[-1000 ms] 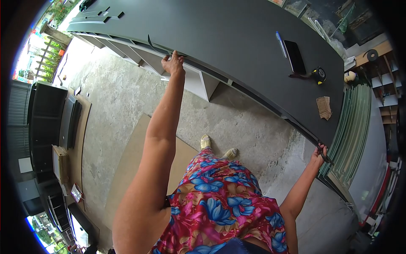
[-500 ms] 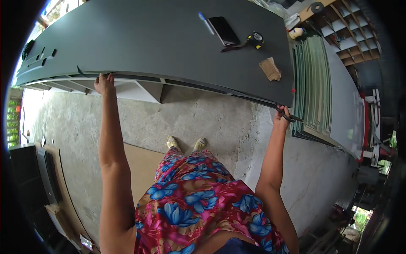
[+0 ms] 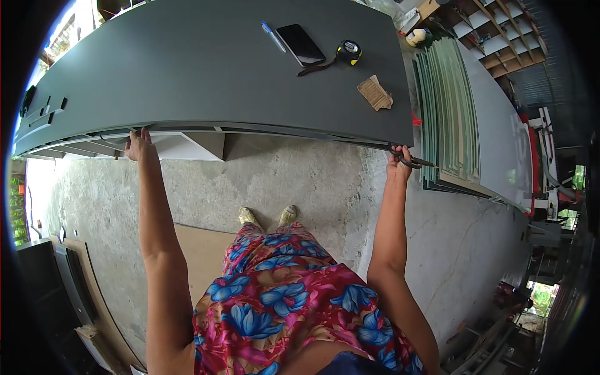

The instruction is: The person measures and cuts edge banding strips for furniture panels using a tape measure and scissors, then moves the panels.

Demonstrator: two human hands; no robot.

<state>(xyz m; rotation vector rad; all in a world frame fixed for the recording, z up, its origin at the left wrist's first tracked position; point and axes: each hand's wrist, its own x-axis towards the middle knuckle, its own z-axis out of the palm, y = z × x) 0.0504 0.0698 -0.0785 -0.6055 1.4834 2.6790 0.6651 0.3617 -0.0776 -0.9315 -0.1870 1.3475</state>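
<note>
A long dark grey board point(image 3: 206, 69) lies in front of me, with a thin dark strip point(image 3: 287, 131) running along its near edge. My left hand point(image 3: 140, 147) is at that edge on the left, fingers closed on the strip, whose loose end curls out to the left of the fingers. At the near right corner, my right hand point(image 3: 400, 164) is closed round dark-handled scissors point(image 3: 410, 160), their blades pointing right. The right fingertips are right at the strip's other end. Farther back on the board are a phone point(image 3: 300, 45), a blue pen point(image 3: 273, 36) and a tape measure point(image 3: 349, 52).
A crumpled piece of brown cardboard point(image 3: 375, 93) lies near the board's right end. Green-edged panels point(image 3: 447, 112) stand stacked just right of it. Narrow dark pieces point(image 3: 47, 112) lie at the far left. Beneath the board is a white-panelled frame point(image 3: 187, 145) above the concrete floor point(image 3: 300, 175).
The view has shifted, so the board's right end appears farther left. The strip's loose left end, which stuck up over the board, now curls below its edge. Both hands keep their hold.
</note>
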